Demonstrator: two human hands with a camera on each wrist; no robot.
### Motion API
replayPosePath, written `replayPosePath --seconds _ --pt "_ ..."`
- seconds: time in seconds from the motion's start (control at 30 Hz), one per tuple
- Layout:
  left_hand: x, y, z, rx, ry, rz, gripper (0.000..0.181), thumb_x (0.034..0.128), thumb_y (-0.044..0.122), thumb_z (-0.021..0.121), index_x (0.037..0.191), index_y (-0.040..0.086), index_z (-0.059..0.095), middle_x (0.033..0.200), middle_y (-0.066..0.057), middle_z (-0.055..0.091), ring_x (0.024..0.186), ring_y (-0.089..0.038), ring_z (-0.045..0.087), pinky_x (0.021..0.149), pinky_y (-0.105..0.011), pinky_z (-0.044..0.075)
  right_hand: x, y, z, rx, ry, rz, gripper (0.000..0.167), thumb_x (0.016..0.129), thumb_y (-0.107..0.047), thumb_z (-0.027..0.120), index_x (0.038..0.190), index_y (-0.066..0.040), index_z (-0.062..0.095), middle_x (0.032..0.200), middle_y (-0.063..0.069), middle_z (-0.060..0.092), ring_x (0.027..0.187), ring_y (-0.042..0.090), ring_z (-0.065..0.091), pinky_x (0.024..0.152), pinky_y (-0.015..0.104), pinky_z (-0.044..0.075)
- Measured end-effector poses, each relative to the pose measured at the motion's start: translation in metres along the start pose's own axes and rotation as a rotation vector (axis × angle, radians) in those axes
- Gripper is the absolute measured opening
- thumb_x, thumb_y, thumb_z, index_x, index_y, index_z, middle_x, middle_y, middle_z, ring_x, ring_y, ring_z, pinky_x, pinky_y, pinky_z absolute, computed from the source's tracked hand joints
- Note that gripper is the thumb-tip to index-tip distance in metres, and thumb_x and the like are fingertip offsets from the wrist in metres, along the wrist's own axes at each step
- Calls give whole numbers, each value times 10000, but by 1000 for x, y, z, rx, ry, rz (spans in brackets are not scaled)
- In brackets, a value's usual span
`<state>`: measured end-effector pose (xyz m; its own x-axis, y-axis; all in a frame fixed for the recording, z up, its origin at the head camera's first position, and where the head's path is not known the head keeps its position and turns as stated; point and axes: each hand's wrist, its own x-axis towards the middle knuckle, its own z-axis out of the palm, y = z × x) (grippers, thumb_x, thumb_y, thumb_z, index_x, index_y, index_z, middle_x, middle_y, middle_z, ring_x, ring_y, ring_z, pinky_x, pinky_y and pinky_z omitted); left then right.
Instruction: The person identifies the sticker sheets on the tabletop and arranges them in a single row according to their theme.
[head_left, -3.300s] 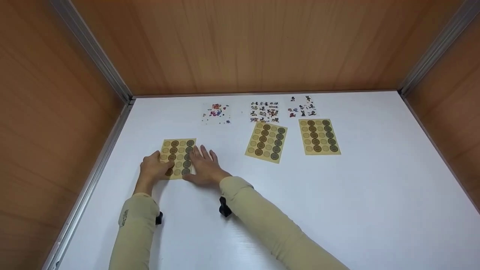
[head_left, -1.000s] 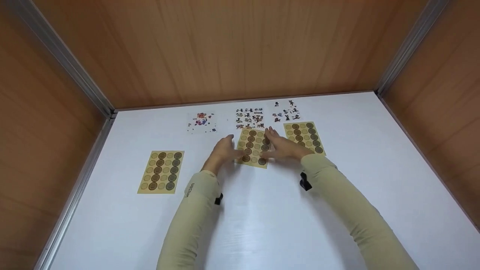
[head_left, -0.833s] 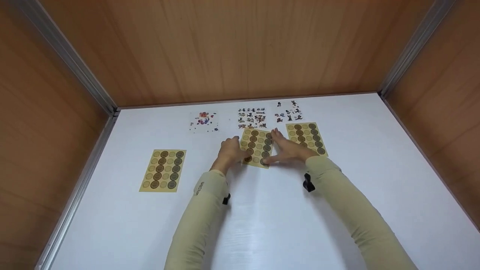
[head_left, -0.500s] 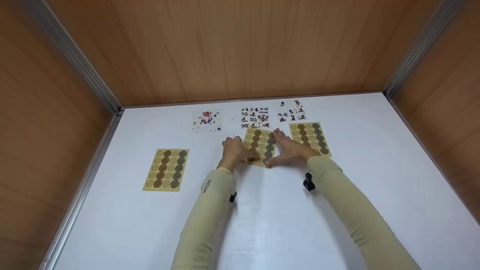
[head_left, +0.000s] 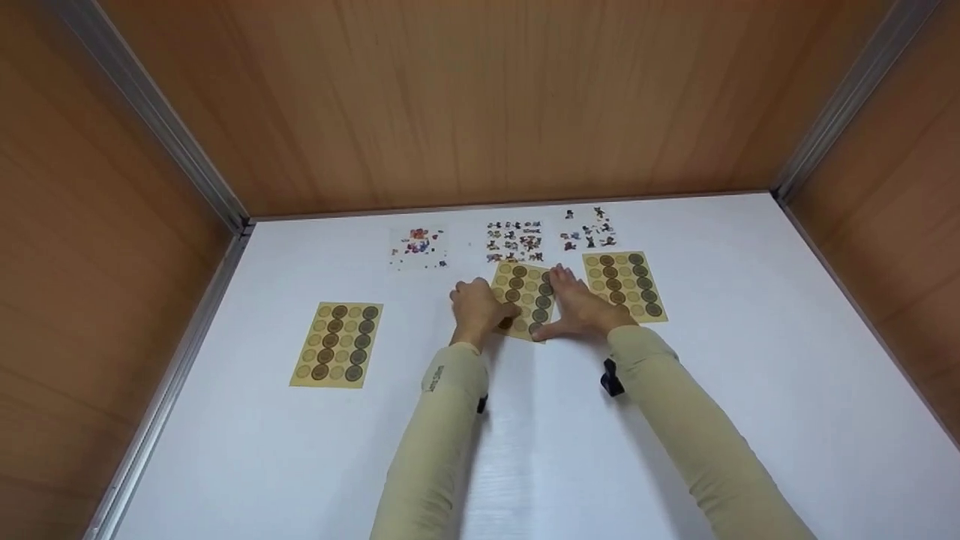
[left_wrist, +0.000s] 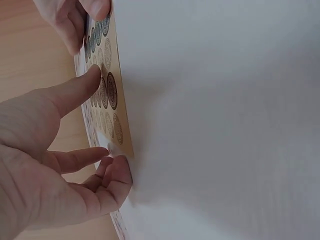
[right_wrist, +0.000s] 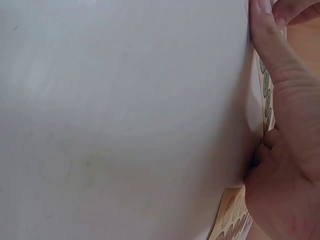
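Note:
In the head view a tan sticker sheet (head_left: 531,289) with columns of pale, brown and dark round stickers lies slightly turned at mid-table. My left hand (head_left: 477,306) holds its left side, thumb on top. The left wrist view shows the curled fingers (left_wrist: 117,182) of that hand at the sheet's edge. Along the opposite edge rests my right hand (head_left: 581,304), thumb and fingers spread. In the right wrist view, the right hand (right_wrist: 295,100) covers much of the sheet. Two like sheets flank it: a left sheet (head_left: 337,345) and a right sheet (head_left: 637,285).
Three clear sheets with small colourful pictures lie behind: a left one (head_left: 418,247), a middle one (head_left: 514,241) and a right one (head_left: 588,229). The white table (head_left: 247,450) meets wooden panels (head_left: 510,105) at the back and sides.
Both hands have left the left sticker sheet and moved right to the middle one. Over the last second the left hand has settled against its left side. The sheet's tilt looks about the same.

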<state>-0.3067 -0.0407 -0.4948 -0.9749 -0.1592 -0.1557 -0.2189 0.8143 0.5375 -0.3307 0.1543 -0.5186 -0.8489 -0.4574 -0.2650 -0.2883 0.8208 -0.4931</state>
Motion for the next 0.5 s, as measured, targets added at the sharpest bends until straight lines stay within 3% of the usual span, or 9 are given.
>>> replayPosePath --seconds 0.13,0.23,0.5 --pt "-2 5 5 -15 9 -43 656 745 391 913 1184 -13 641 1121 -166 570 1090 -322 531 958 -430 490 -2 1 0 -10 -7 4 1374 739 -603 827 1597 15 -51 1658 203 -114 1532 334 -98 1232 455 -19" --pt "-3 7 9 30 17 -60 758 723 434 919 1245 -21 612 1150 -175 575 1095 -322 549 937 -430 519 -4 2 2 -16 -14 -7 1372 740 -610 822 1596 22 -44 1657 211 -103 1532 340 -90 1233 456 -13" --pt "0 9 12 123 80 -35 873 716 492 908 1301 -66 580 1197 -210 599 1115 -352 589 892 -455 561 2 4 0 -49 2 -43 1380 747 -607 825 1571 82 -43 1642 265 -92 1529 373 -82 1238 464 -7"
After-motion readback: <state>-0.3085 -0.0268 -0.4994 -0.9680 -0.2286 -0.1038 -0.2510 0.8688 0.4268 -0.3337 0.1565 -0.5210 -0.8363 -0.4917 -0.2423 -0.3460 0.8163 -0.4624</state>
